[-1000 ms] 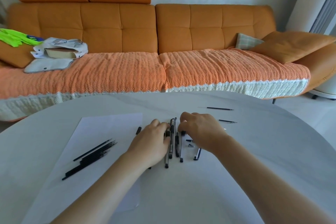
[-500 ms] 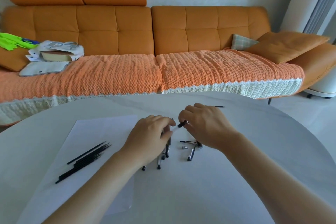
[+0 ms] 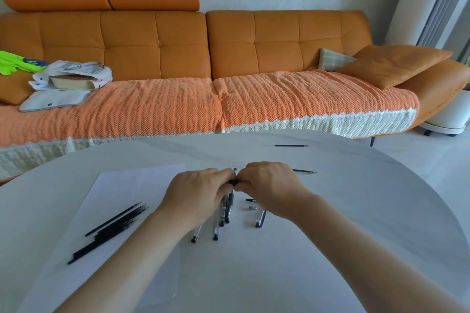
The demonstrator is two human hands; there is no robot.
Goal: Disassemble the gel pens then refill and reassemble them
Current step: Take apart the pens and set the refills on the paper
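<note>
While the person's two hands are meeting above the middle of the round white table (image 3: 330, 211), both are pinching one gel pen (image 3: 233, 181) between them. The left hand (image 3: 201, 193) is curling its fingers closed around one end of the pen's dark grip section, and the right hand (image 3: 269, 183) is closing thumb and fingers on the other end; only a short dark piece and a thin tip poking up are showing between the knuckles. Just below the hands, a small cluster of other pens (image 3: 223, 213) is lying on the table, pointing toward the person, some partly hidden under the left palm. A separate clear pen barrel (image 3: 260, 218) is lying just right of that cluster, with two tiny loose parts (image 3: 251, 204) near it. On the left, a sheet of white paper (image 3: 114, 185) is carrying a bunch of thin black refills (image 3: 112, 230), well apart from the hands. Two single refills are lying farther back on the right: one (image 3: 305, 171) just beyond the right hand, another (image 3: 292, 145) near the table's far edge. An orange sofa (image 3: 229, 46) is standing behind the table.
</note>
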